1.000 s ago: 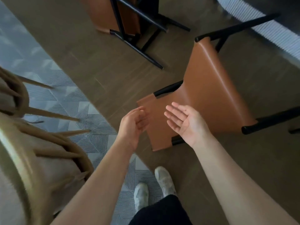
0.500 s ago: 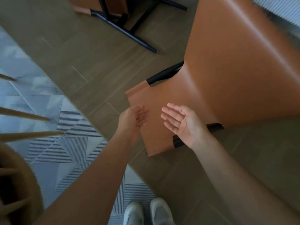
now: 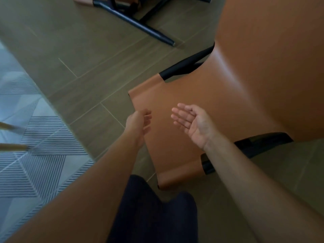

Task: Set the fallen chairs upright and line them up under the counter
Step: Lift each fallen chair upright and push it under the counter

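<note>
Though loose and empty, left grip point(image 3: 138, 122) and right grip point(image 3: 192, 122) over fallen chair point(image 3: 228, 88).

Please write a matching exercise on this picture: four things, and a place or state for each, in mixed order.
1. left hand
2. right hand
3. nearer tan leather chair with black frame
4. grey striped rug

a. lower left of view
b. palm up, fingers straight
c. on the floor below both hands
d. fingers loosely curled, empty

Pairs: 1-d, 2-b, 3-c, 4-a
</note>
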`<move>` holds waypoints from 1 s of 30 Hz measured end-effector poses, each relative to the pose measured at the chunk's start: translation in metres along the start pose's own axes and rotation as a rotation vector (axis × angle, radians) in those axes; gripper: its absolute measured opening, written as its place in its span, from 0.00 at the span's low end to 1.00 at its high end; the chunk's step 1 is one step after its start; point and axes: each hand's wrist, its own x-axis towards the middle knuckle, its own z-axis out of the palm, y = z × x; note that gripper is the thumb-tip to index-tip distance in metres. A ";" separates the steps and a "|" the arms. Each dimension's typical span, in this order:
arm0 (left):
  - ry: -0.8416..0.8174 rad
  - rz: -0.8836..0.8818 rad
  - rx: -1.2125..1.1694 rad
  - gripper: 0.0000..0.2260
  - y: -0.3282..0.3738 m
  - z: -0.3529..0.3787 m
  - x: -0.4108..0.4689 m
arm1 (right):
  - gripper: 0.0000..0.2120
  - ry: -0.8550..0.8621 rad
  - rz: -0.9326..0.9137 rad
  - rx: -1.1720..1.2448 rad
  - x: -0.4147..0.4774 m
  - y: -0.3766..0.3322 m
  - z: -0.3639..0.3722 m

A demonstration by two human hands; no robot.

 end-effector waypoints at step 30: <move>-0.031 -0.193 -0.097 0.19 -0.065 -0.012 0.087 | 0.11 -0.019 0.050 0.065 0.079 0.058 0.002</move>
